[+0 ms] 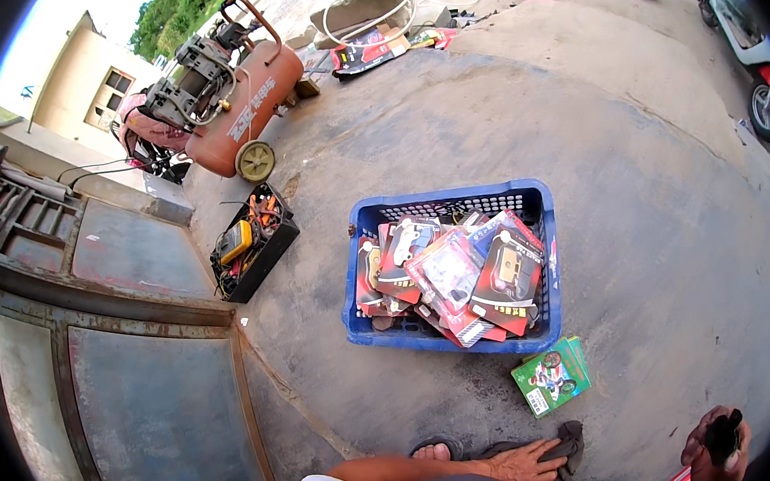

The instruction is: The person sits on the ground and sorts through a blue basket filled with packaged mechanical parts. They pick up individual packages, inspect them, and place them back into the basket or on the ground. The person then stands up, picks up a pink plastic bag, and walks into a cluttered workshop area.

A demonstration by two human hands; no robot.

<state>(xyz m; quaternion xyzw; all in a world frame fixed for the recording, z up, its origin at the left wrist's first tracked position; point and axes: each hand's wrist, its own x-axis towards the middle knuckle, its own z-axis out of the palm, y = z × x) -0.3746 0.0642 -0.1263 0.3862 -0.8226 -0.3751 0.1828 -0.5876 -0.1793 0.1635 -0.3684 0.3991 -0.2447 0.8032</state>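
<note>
My left hand (pixel 528 464) lies with its fingers stretched over a dark rag (pixel 570 449), near a foot in a dark sandal (pixel 437 448). At the lower right edge my right hand (pixel 695 453) is closed around a small black object (pixel 723 438) whose kind I cannot make out. A bit of a red box (pixel 678 480) shows beside that hand. In front of me stands a blue plastic basket (pixel 454 344) heaped with blister-carded parts (pixel 448 276), several in red and black packaging. Green boxes (pixel 551 378) with a motorcycle picture lie by its near right corner.
An orange air compressor (pixel 241 116) stands at the far left. Nearer is a black tool box (pixel 267 251) with a yellow meter (pixel 235 243). A metal cabinet (pixel 162 416) lines the left side. A parked scooter (pixel 759 70) is at the far right, packaging (pixel 369 54) lies farther back.
</note>
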